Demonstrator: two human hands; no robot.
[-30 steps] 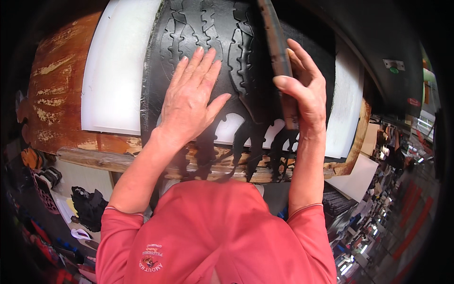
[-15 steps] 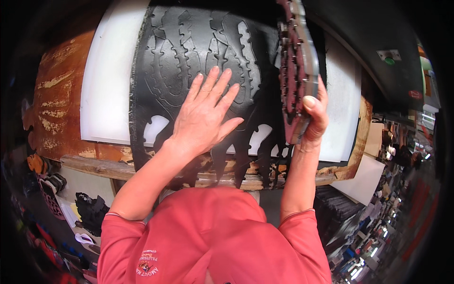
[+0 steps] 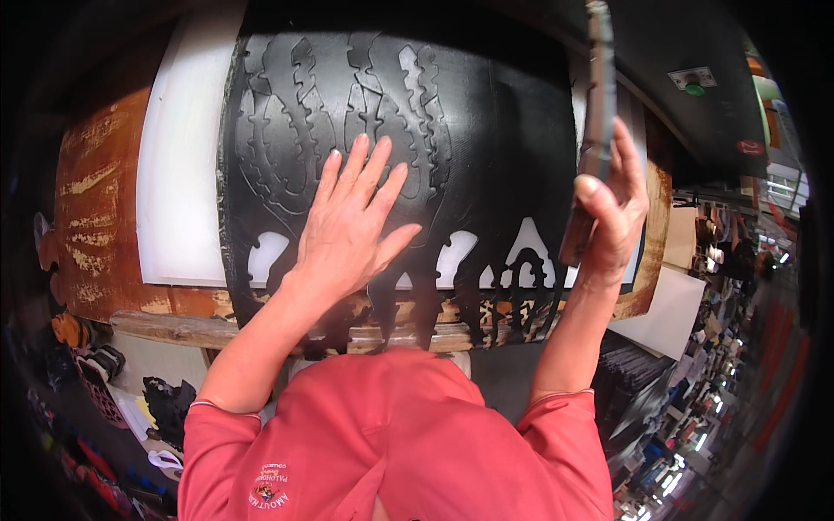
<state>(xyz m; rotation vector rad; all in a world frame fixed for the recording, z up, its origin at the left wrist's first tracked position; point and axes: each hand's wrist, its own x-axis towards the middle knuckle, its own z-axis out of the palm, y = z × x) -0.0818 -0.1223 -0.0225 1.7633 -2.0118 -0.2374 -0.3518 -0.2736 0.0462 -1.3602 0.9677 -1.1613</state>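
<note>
My left hand point(image 3: 349, 227) lies flat with spread fingers on a black textured sheet point(image 3: 512, 139). Toothed, curved outlines are cut into the sheet around and beyond my fingertips. Its near edge is ragged, with open gaps and strips hanging over the table's front. On the right, my right hand point(image 3: 618, 208) grips a cutting die point(image 3: 599, 95) by its lower end. The die stands upright, nearly edge-on to me and above the sheet's right side; its blade face is hidden from this angle.
White boards point(image 3: 178, 191) lie under the sheet on a worn brown table point(image 3: 95, 200) with a wooden front rail point(image 3: 174, 328). A dark machine part with a green button point(image 3: 694, 89) is at the upper right. Dark stacked sheets point(image 3: 638, 382) stand below right.
My right hand has carried the die to the right and turned it more edge-on, uncovering the sheet's right part. The left hand stays flat while the sheet appears slightly further left in view.
</note>
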